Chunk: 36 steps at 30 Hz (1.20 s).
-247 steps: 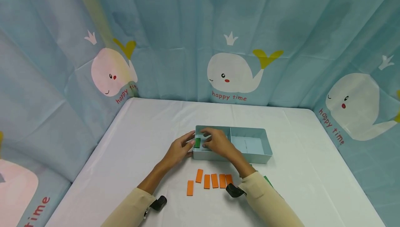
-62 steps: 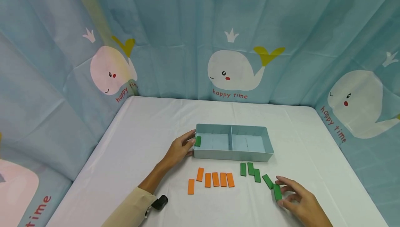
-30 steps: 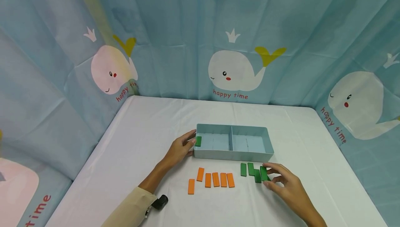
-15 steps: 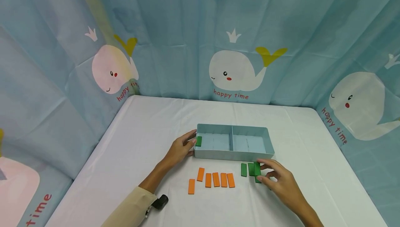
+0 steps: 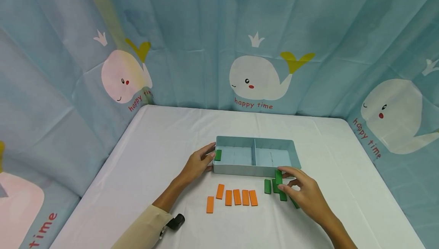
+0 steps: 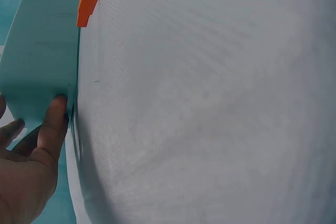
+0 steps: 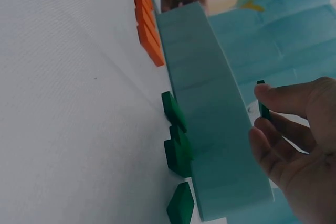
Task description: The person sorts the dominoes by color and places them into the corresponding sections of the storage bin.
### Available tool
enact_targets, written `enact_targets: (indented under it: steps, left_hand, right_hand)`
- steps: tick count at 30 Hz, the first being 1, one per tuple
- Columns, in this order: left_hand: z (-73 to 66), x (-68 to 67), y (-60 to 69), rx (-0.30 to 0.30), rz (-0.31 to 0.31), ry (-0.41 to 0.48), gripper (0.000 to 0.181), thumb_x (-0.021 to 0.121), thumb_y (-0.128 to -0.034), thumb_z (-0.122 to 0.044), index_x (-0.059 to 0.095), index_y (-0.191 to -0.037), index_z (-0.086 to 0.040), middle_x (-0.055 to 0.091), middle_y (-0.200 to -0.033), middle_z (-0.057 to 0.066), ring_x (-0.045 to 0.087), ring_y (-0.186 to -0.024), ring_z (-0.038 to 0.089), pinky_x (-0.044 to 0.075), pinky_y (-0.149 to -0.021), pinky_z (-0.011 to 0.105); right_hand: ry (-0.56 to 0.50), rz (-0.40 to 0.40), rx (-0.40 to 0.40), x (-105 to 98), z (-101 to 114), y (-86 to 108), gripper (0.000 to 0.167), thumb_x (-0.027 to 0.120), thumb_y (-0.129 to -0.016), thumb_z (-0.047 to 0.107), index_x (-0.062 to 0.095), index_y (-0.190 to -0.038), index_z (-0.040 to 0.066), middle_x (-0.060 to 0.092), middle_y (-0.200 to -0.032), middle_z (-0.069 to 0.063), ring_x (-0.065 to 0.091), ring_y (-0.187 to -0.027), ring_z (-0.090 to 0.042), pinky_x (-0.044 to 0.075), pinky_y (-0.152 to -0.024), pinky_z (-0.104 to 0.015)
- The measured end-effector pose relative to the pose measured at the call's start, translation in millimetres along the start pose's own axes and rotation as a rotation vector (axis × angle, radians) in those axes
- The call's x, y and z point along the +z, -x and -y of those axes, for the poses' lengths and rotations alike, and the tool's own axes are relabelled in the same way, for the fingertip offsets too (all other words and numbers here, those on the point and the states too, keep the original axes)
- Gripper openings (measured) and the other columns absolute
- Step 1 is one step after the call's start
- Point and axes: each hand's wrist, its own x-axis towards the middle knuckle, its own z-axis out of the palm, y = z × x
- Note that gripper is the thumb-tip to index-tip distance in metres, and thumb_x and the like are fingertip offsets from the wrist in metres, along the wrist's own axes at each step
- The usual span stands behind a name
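Currently, right grip (image 5: 305, 192) pinches one green block (image 5: 279, 177), thumb and fingertips at opposite ends, off the table (image 5: 168, 134), lower right of frame centre. Left grip (image 5: 196, 163), fingers loosely extended, touches the left end of the box (image 5: 247, 170), frame centre.

The head view is evenly bright, a yellowish band (image 5: 103, 8) tinting the curtain (image 5: 192, 24) toward ten o'clock; both wrist views look dimmer, the left darkening toward three.
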Motion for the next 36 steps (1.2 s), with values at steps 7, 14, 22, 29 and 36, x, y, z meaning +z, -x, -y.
enact_targets:
  steps: [7,14,22,29,36]
  left_hand:
    - [-1.4,0.7,0.4,-0.006,-0.004,-0.002,0.056,0.056,-0.1129,-0.026,0.04,-0.165,-0.014,0.043,-0.166,0.017,0.049,-0.148,0.038,0.062,-0.099,0.045]
    - [-0.2,1.6,-0.3,0.0,-0.013,0.0,0.056,0.056,-0.1129,-0.024,0.04,-0.165,-0.014,0.043,-0.166,0.018,0.049,-0.148,0.039,0.062,-0.099,0.044]
    - [0.8,1.5,-0.9,0.004,-0.011,-0.006,0.056,0.056,-0.113,-0.025,0.04,-0.165,-0.014,0.043,-0.166,0.017,0.049,-0.147,0.04,0.062,-0.099,0.045]
    - [-0.1,2.0,-1.1,0.003,-0.015,-0.008,0.055,0.055,-0.1132,-0.024,0.04,-0.165,-0.014,0.044,-0.165,0.017,0.048,-0.148,0.039,0.062,-0.099,0.045]
    - [0.1,1.2,-0.3,0.003,-0.006,-0.01,0.055,0.055,-0.1135,-0.025,0.04,-0.165,-0.014,0.044,-0.166,0.017,0.049,-0.148,0.038,0.062,-0.099,0.044]
  right_hand:
    - [-0.048,0.005,-0.037,8.3,-2.2,-8.6,0.056,0.086,-0.087,-0.002,0.067,-0.139,0.008,0.07,-0.13,-0.005,0.066,-0.106,-0.012,0.061,-0.079,-0.017]
    - [-0.075,0.006,-0.059,18.0,-1.2,-15.9,0.056,0.086,-0.085,-0.004,0.068,-0.137,0.004,0.07,-0.13,-0.006,0.067,-0.105,-0.015,0.062,-0.079,-0.019]
    - [-0.075,0.022,-0.072,25.1,1.4,-25.7,0.053,0.086,-0.087,-0.002,0.068,-0.136,0.005,0.071,-0.129,-0.003,0.068,-0.103,-0.019,0.063,-0.078,-0.022]
    - [-0.057,0.029,-0.09,28.6,4.8,-34.0,0.055,0.086,-0.086,-0.004,0.068,-0.137,0.005,0.071,-0.13,-0.006,0.068,-0.105,-0.019,0.063,-0.079,-0.022]
    - [-0.053,0.037,-0.083,33.2,5.0,-39.5,0.053,0.085,-0.089,0.002,0.067,-0.138,0.009,0.07,-0.131,-0.005,0.067,-0.107,-0.018,0.063,-0.08,-0.023]
